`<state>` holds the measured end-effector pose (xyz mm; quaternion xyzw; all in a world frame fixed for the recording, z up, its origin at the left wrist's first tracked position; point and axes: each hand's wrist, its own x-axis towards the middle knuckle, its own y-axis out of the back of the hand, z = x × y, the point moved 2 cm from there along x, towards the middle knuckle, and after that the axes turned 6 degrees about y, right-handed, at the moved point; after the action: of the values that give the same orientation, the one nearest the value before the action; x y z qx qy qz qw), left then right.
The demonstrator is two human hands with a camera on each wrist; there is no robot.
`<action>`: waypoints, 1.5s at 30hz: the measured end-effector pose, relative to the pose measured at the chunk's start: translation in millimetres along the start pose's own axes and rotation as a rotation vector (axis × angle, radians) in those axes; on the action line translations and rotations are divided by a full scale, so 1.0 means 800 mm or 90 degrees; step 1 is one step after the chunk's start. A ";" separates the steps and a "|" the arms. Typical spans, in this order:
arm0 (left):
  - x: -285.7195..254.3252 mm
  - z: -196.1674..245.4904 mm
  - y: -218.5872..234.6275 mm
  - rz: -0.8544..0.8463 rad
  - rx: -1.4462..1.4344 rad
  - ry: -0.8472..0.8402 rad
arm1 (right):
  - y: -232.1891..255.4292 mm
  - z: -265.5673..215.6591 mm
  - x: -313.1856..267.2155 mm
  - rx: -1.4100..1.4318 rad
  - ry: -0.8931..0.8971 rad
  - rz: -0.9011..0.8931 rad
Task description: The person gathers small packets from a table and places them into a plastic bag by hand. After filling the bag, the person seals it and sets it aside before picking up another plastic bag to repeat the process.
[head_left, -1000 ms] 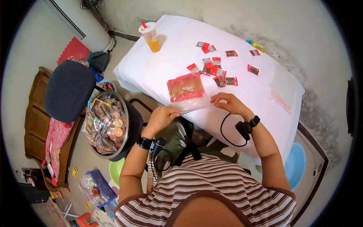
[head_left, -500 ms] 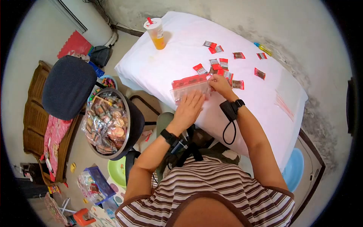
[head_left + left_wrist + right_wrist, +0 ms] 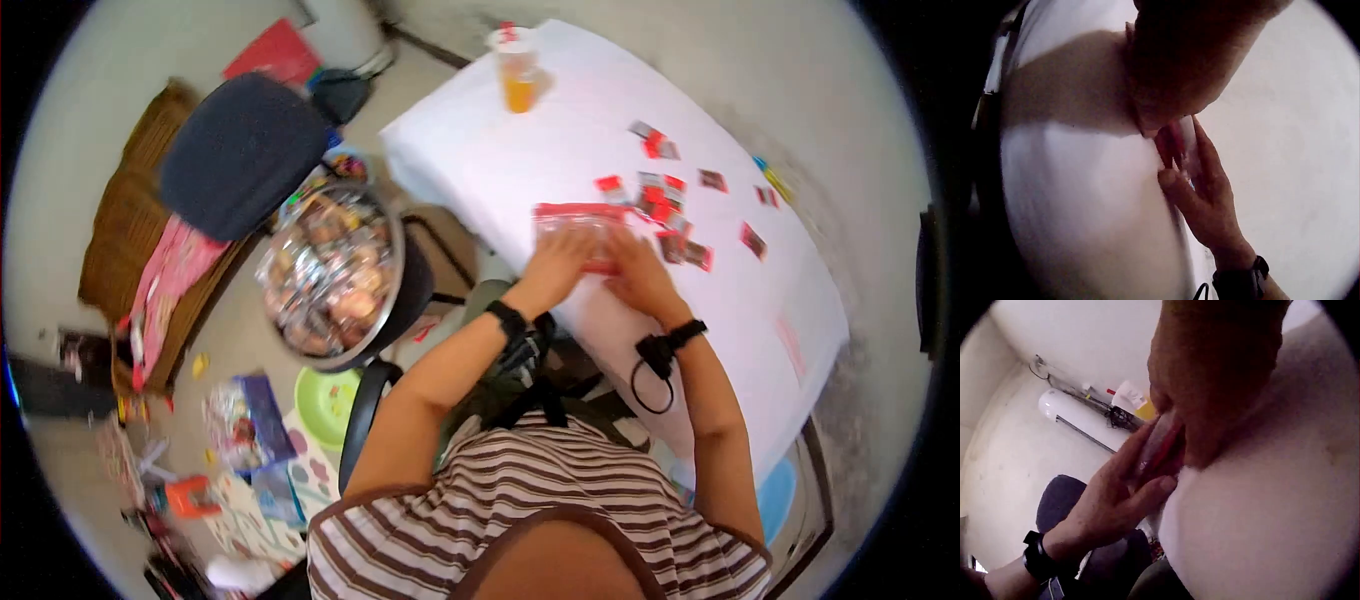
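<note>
A clear plastic zip bag (image 3: 582,212) with red contents lies flat near the table's front edge. My left hand (image 3: 555,262) covers its left part, and my right hand (image 3: 638,275) is at its right side, close to the left. In the right wrist view, the left hand (image 3: 1107,497) holds the bag (image 3: 1161,445) between fingers and thumb. The left wrist view has the right hand (image 3: 1207,203) gripping the bag's other side (image 3: 1191,147) likewise. Small red-and-brown wrapped snacks (image 3: 655,205) lie scattered just beyond the bag.
A lidded cup of orange drink (image 3: 518,80) stands at the table's far left. Thin clear bags (image 3: 792,348) lie toward the right edge. Left of the table, a large pot (image 3: 335,275) is heaped with wrapped goods, beside a dark chair back (image 3: 245,155). A green basin (image 3: 328,405) sits below.
The right hand first reached beside the bag, then to its far right corner, and is now drawn back along its right side. The left hand moved from the near corner onto the bag. The head view shifted.
</note>
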<state>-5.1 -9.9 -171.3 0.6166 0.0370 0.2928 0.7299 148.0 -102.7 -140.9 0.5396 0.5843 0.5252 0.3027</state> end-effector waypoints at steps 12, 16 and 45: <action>0.048 -0.017 0.039 0.046 -0.125 0.097 | 0.027 0.032 0.044 0.003 -0.031 0.147; 0.039 -0.044 0.110 0.018 -0.247 0.304 | 0.075 -0.030 0.077 0.285 -0.155 0.390; -0.196 -0.487 0.091 -0.225 0.542 0.464 | 0.004 -0.025 -0.013 0.484 -0.242 0.226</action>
<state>-324.5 263.2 -244.9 0.6994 0.5019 0.3192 0.3963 133.2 -118.9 -134.6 0.7907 0.5681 0.2092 0.0903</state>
